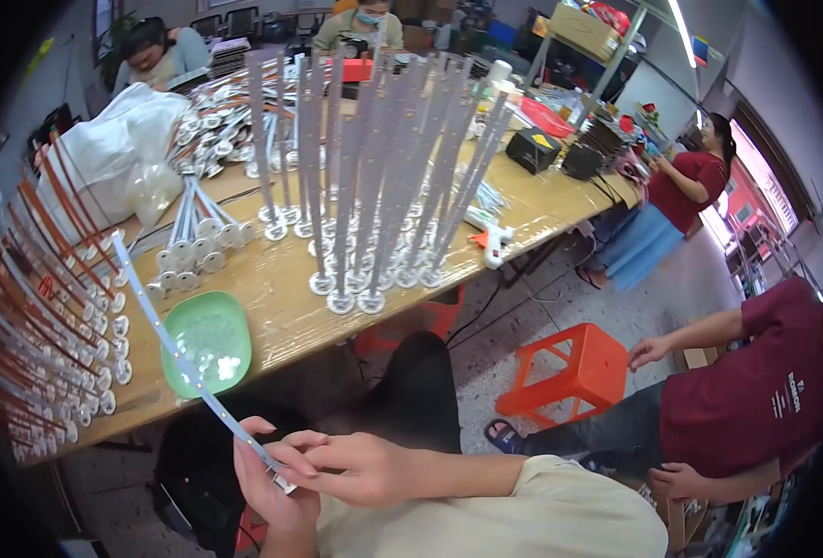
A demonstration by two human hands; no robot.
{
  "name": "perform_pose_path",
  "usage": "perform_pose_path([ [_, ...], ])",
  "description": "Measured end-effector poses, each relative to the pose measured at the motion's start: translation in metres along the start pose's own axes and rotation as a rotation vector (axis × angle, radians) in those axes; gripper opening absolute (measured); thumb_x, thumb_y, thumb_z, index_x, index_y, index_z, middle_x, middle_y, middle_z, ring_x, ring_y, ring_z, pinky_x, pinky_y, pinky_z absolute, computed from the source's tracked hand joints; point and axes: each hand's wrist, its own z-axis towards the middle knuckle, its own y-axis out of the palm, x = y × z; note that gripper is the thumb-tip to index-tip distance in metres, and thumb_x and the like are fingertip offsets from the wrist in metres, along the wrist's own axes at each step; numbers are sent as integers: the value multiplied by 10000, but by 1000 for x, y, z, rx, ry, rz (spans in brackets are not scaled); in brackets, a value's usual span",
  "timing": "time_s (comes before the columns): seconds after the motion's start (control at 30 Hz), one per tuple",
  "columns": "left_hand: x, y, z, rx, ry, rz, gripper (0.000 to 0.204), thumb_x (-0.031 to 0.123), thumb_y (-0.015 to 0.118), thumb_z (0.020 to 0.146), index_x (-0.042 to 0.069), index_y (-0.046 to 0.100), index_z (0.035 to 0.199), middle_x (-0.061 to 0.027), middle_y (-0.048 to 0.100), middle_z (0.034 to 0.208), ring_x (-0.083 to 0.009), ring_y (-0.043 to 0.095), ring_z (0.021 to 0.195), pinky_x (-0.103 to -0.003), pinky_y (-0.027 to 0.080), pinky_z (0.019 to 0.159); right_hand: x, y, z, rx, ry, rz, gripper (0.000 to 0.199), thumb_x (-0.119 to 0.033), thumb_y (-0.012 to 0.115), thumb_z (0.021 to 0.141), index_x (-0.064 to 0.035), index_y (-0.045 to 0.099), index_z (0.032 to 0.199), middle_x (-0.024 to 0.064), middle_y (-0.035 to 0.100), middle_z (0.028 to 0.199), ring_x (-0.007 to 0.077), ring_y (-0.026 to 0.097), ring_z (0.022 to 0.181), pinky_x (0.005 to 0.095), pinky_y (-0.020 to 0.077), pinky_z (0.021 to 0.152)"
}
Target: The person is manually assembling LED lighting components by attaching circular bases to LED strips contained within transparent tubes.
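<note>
A long, narrow LED strip with evenly spaced small dots slants up and left from my hands, over a green plastic bowl. Small clear and white pieces lie in the bowl. My left hand is closed around the strip's lower end, its thumb and fingers on either side. My right hand is closed too, its fingertips pinching the strip near that same end. A small light-coloured piece shows at the strip's tip; the fingers partly hide it.
Clear upright strips on round bases crowd the table. Brown and grey strips stand at left. A white glue gun lies by the table edge. A red stool and a person in dark red are at right.
</note>
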Motion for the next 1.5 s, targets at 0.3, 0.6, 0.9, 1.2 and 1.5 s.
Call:
perform_pose_path([
  [0.3, 15, -11, -6, 77, 203, 140, 296, 276, 356, 1075, -15, 389, 1116, -144, 603, 585, -353, 687, 730, -406, 561, 773, -1, -19, 36, -57, -166, 40, 179, -88, 795, 781, -3, 737, 928, 135, 691, 891, 247, 686, 697, 328, 564, 585],
  [0.6, 32, -34, -9, -205, 175, 226, 269, 231, 342, 1076, -20, 436, 1054, -118, 535, 529, -208, 508, 430, -288, 430, 443, 81, 34, 111, 70, 96, -469, 134, -103, 726, 801, -12, 672, 883, 135, 645, 868, 305, 646, 834, 425, 535, 728],
  [0.9, 50, -43, -19, -239, 141, 249, 203, 179, 385, 1058, -13, 448, 1037, -104, 526, 551, -190, 519, 452, -276, 449, 464, 91, 70, 133, -320, 349, -743, 95, -31, 658, 711, -21, 722, 780, 212, 688, 823, 385, 679, 832, 464, 567, 727],
  [1.2, 75, -51, -28, -276, 134, 303, 170, 149, 425, 1034, -17, 460, 1021, -99, 536, 550, -181, 531, 472, -256, 429, 451, 91, 82, 146, -303, 491, -759, 124, -30, 686, 723, -27, 728, 839, 197, 686, 904, 368, 692, 895, 449, 576, 735],
  [1.5, 84, -53, -17, -308, 58, 319, 165, 146, 443, 1025, -17, 465, 1013, -96, 537, 546, -172, 514, 452, -247, 408, 422, 96, 88, 156, -278, 546, -748, 121, -41, 702, 727, -33, 741, 842, 193, 705, 868, 356, 713, 849, 426, 586, 699],
])
